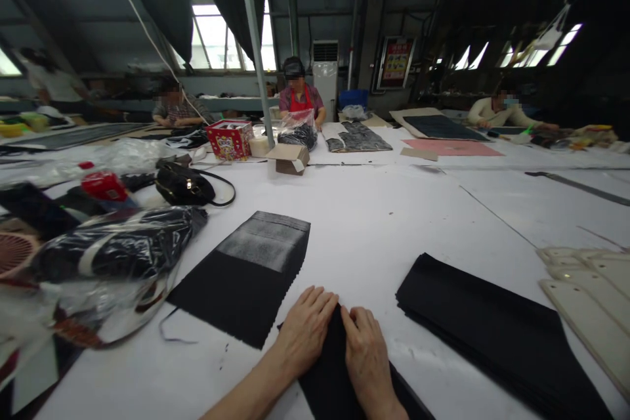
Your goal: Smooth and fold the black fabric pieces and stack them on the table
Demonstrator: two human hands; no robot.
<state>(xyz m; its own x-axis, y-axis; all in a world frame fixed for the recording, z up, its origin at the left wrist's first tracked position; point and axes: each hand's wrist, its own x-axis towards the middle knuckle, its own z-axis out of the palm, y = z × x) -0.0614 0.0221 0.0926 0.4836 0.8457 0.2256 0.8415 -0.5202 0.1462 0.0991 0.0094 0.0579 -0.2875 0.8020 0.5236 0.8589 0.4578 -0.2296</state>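
A black fabric piece (331, 377) lies on the white table in front of me, narrowing to a corner between my fingers. My left hand (308, 328) is closed on its left edge, fingers together and bent over the cloth. Across from it, my right hand (365, 351) grips the right edge with curled fingers; its fingertips are partly hidden. Just beyond my left hand lies a flat black fabric panel (231, 289) with a greyish patch (263, 239) at its far end. To the right rests a stack of black fabric pieces (487, 321).
Pale flat templates (590, 302) lie at the right edge. On the left are a plastic-wrapped bundle (123, 243), a black handbag (184, 184) and a pink fan (17, 252). A red box (229, 140) and an open carton (289, 159) stand by a pole (256, 46). Several people work beyond.
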